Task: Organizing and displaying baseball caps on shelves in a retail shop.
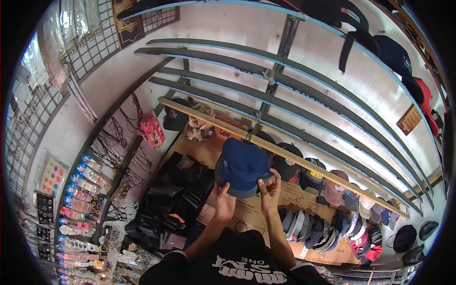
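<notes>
A blue baseball cap (245,160) is held up between my two hands at the middle of the view. My left hand (224,203) grips its brim at the lower left, with the thumb on the near face. On the right, my right hand (270,188) pinches the cap's edge between thumb and fingers. Behind the cap runs a light wooden rail (285,151), with a row of caps under it, among them an orange cap (218,139), a black cap with yellow lettering (313,174) and a faded pink cap (335,188).
Black wallets or pouches (167,199) lie piled at the left. Stacked caps (310,228) stand on cardboard (306,201) at the right. Dark slatted racks (228,64) rise beyond the rail. Carded accessories (76,199) hang at the far left, and more caps (395,57) sit at the upper right.
</notes>
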`<state>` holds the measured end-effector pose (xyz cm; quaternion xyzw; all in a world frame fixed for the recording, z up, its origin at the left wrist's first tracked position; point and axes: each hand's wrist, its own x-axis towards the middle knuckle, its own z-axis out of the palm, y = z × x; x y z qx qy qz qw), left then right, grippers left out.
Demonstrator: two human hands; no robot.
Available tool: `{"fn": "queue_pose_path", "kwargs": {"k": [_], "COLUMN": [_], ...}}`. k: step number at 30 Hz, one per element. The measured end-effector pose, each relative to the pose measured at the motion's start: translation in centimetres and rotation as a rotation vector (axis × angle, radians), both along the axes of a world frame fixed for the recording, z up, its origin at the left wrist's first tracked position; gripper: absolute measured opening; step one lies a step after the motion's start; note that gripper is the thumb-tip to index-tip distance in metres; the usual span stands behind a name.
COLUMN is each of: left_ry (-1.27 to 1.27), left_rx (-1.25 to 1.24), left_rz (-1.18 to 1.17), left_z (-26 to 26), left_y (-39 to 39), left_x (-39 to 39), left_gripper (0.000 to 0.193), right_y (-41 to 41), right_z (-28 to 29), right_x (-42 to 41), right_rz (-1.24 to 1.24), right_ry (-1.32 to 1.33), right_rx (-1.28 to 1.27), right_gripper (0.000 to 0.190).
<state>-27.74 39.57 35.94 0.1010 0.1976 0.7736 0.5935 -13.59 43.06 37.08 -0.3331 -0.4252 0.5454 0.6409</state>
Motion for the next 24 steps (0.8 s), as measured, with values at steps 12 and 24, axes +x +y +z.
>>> {"fn": "queue_pose_path", "kwargs": {"k": [12, 24], "left_ry": [0.033, 0.085], "left_rx": [-0.056, 0.003], "left_rz": [0.221, 0.383], "left_z": [-1.9, -1.8], "left_y": [9.4, 23.3], "left_x": [-11.0, -18.7], "left_gripper": [0.037, 0.048], "right_y": [0.2, -0.6], "right_z": [-2.9, -5.0], "right_x": [0.3, 3.3], "right_rz": [0.075, -0.032], "right_ry": [-0.387, -0.47], "right_rx": [-0.054, -0.145], "right_gripper": [0.05, 0.046]}}
